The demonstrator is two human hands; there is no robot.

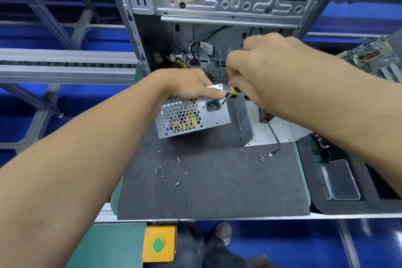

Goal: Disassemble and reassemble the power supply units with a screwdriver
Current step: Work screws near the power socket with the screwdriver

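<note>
A person's left hand (191, 87) grips the top of a power supply unit (191, 115) on the desk (217, 180), while the right hand (267, 69) holds a screwdriver (230, 94) to a screw beside the socket. Loose screws (171, 172) scattered nearer the person than both hands suggest work is only partly done. The unit's long axis runs left to right, its vented face towards the person.

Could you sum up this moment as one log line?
left hand: steadying silver metal power supply box | right hand: yellow-and-black-handled screwdriver, tip beside socket | loose screws: on mat
</note>
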